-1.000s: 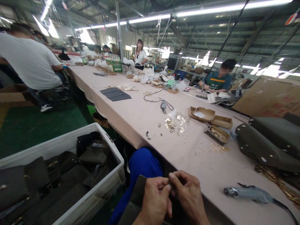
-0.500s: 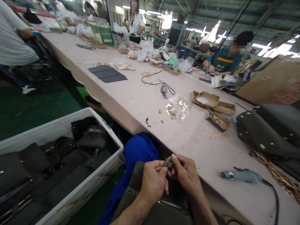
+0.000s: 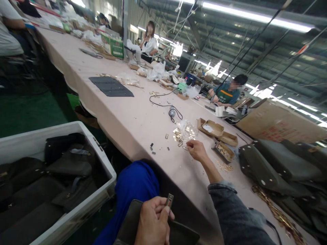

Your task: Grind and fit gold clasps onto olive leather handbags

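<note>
My left hand (image 3: pixel 154 217) is closed over the dark bag piece on my lap and pinches a small dark tab (image 3: pixel 169 200) with a slotted metal frame. Out over the table, my right hand (image 3: pixel 196 150) has its fingertips drawn together at a small rectangular metal plate (image 3: pixel 185 148). That plate lies at the near edge of a pile of shiny metal plates (image 3: pixel 180 134), partly in clear plastic. On my lap rests a dark olive bag piece (image 3: pixel 182 233), partly covered by the left hand.
A white crate (image 3: pixel 98 144) of dark bag pieces stands at left. Cardboard boxes (image 3: pixel 213 128) hold small parts beyond my right hand. At right are stacked dark bags (image 3: pixel 276 170), a gold chain heap (image 3: pixel 276 211) and a grey power screwdriver (image 3: pixel 255 217), half hidden by my sleeve. Co-workers are farther off.
My right hand has left the tab and reached forward to the metal plates. My left hand keeps the tab, now lower in view. The camera has tilted up and shifted right.
</note>
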Motion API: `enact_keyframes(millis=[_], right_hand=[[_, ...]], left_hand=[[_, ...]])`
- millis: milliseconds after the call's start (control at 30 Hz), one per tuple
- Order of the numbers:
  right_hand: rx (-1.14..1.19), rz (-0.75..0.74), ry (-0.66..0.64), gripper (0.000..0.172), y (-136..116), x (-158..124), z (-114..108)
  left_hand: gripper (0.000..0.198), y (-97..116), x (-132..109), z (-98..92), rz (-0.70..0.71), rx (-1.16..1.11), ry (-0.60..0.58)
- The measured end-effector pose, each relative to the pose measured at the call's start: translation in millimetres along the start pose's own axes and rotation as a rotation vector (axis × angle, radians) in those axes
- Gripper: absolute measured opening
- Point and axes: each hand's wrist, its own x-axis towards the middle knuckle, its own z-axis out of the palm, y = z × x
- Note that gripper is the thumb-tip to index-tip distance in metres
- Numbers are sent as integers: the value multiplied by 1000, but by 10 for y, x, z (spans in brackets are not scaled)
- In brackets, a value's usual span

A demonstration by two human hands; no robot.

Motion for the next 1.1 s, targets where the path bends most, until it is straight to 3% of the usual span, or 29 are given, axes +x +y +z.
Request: enact_keyframes(millis=[200, 600, 800, 900, 1000, 1100], right_hand=[[-46, -21, -105, 17, 220, 221, 210], [68, -76, -99, 13, 359, -43, 240], [148, -78, -163, 9, 227, -37, 173], [206, -92, -145, 13, 56, -231, 47], [330, -84, -138, 29, -102, -562, -46], [424, -33, -70, 26, -202, -913, -26]], left_hand=[[31, -4, -22, -59, 23, 10, 0], [28, 5, -61, -79, 52, 45, 1], [28, -21, -56, -44, 62, 95, -8], [30, 12, -56, -35, 44, 104, 0], [33, 74, -66, -26, 21, 111, 25], [36, 120, -76, -13, 9, 96, 37]])
